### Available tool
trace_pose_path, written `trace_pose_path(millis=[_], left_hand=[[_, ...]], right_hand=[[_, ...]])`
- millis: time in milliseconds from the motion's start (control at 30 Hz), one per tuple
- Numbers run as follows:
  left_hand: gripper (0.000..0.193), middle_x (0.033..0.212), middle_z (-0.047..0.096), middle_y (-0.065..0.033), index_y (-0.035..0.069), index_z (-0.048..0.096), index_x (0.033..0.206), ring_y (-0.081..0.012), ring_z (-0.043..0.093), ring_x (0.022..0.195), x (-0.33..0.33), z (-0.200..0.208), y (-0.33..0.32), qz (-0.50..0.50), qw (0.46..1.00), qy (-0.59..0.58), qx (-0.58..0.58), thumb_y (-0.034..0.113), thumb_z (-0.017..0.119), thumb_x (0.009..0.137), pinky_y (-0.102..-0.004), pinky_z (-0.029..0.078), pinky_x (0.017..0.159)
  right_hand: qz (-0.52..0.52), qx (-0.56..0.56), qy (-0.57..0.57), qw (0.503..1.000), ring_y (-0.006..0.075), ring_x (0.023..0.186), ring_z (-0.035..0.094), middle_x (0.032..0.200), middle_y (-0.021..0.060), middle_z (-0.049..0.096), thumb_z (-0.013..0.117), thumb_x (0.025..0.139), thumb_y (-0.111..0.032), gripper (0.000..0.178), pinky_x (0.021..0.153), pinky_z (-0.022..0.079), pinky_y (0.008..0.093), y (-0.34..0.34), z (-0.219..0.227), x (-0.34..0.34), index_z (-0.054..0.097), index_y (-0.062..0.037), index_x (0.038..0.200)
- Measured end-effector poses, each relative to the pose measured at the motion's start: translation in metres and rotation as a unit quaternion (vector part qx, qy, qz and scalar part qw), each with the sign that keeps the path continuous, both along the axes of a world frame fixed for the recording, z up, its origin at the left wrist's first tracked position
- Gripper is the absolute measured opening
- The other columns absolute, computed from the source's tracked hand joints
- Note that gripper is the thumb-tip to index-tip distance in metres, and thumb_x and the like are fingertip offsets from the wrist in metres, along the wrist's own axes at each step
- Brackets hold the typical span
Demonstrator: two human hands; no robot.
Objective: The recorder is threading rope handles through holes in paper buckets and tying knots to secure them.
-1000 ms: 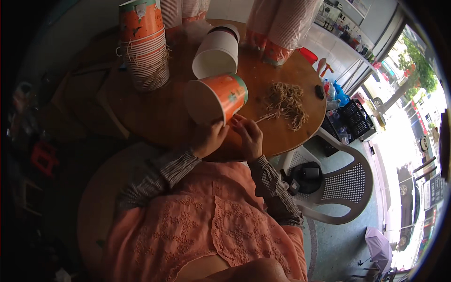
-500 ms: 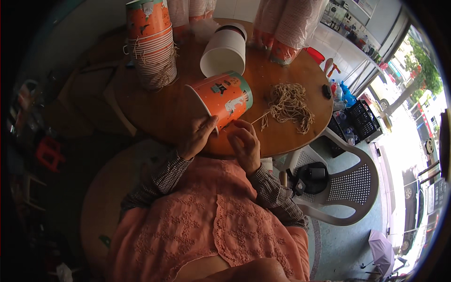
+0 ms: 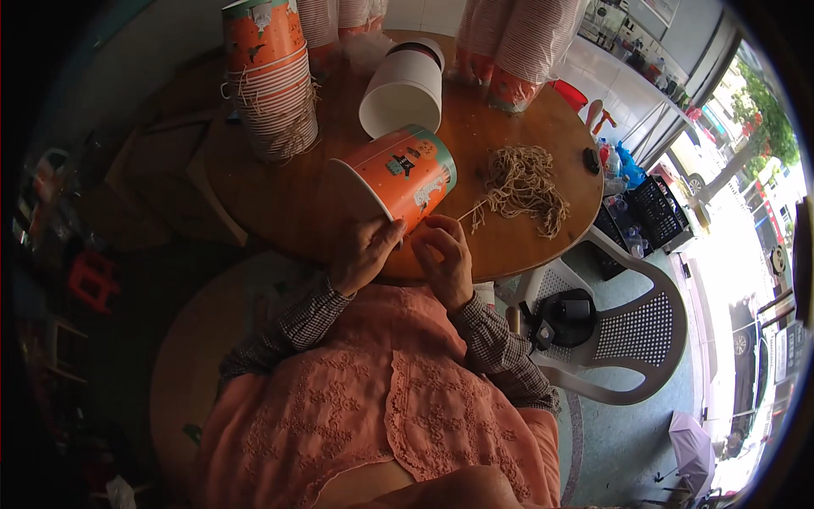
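An orange and green printed paper bucket [image 3: 398,174] lies tilted on its side above the near edge of the round table, its wide rim toward the lower left. My left hand [image 3: 363,254] grips that rim, thumb on the outer wall and fingers hidden behind. Close by, my right hand [image 3: 447,263] has its thumb and fingertips pinched together beside the bucket's lower wall. From those fingertips a thin strand runs to a tangled heap of beige string [image 3: 526,188] on the right of the table. Whatever part of the strand lies inside the fingers is hidden.
A tall nested stack of orange buckets [image 3: 270,93], with string hanging about it, stands back left. A white bucket [image 3: 400,97] lies behind the held one. Bagged stacks [image 3: 530,55] stand at the back. A plastic chair [image 3: 632,335] holding a black bag is at the right.
The bucket has turned a little, so its printed figures sit higher and farther left. My left thumb has shifted along the rim. The right fingers have drawn closer together.
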State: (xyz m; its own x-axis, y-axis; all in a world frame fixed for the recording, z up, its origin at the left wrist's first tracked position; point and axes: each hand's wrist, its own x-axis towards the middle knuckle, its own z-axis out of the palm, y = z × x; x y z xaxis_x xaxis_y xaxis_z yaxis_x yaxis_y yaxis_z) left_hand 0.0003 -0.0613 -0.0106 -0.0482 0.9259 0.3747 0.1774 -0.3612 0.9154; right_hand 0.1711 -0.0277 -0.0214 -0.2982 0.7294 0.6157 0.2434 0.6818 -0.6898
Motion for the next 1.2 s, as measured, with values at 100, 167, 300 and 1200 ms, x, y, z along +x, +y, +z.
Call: trace_pose_path(millis=[100, 167, 300, 1200], left_hand=[[0.034, 0.075, 0.061, -0.0063, -0.002, 0.061, 0.087, -0.0115, 0.056, 0.070, 0.001, 0.000, -0.001, 0.004, 0.999, 0.030, -0.010, 0.031, 0.054, 0.097, -0.0278, 0.045, 0.065], [0.033, 0.077, 0.063, -0.0088, -0.002, 0.062, 0.089, -0.0131, 0.059, 0.073, 0.002, -0.001, -0.003, 0.005, 0.998, 0.063, -0.016, 0.030, 0.055, 0.096, -0.0289, 0.046, 0.066], [0.019, 0.083, 0.067, -0.0148, -0.002, 0.065, 0.096, -0.0198, 0.066, 0.080, 0.001, 0.004, -0.004, -0.039, 0.994, 0.091, 0.038, 0.015, 0.059, 0.089, -0.0294, 0.051, 0.071], [0.006, 0.091, 0.063, -0.0102, 0.002, 0.056, 0.088, -0.0278, 0.062, 0.087, -0.008, 0.018, -0.071, -0.207, 0.945, 0.235, 0.096, 0.003, 0.057, 0.081, -0.0349, 0.049, 0.074]], right_hand=[[0.008, -0.016, 0.008, 1.000, 0.0295, 0.106, 0.055, 0.112, 0.0141, 0.055, 0.067, 0.078, -0.007, 0.011, 0.090, 0.046, 0.0361, -0.001, 0.001, -0.001, 0.066, -0.0046, 0.089], [0.001, -0.016, 0.014, 1.000, 0.0266, 0.100, 0.058, 0.111, 0.0137, 0.055, 0.068, 0.080, -0.006, 0.010, 0.084, 0.049, 0.0332, 0.000, 0.001, -0.003, 0.065, -0.0031, 0.089], [0.006, -0.048, 0.025, 0.999, 0.0235, 0.093, 0.061, 0.109, 0.0134, 0.056, 0.066, 0.082, -0.004, 0.009, 0.078, 0.052, 0.0302, 0.003, -0.005, -0.003, 0.064, -0.0014, 0.090], [0.087, -0.114, -0.141, 0.979, 0.0264, 0.065, 0.062, 0.077, 0.0136, 0.060, 0.061, 0.085, -0.010, 0.012, 0.060, 0.050, 0.0332, -0.035, 0.005, 0.045, 0.063, 0.0005, 0.091]])
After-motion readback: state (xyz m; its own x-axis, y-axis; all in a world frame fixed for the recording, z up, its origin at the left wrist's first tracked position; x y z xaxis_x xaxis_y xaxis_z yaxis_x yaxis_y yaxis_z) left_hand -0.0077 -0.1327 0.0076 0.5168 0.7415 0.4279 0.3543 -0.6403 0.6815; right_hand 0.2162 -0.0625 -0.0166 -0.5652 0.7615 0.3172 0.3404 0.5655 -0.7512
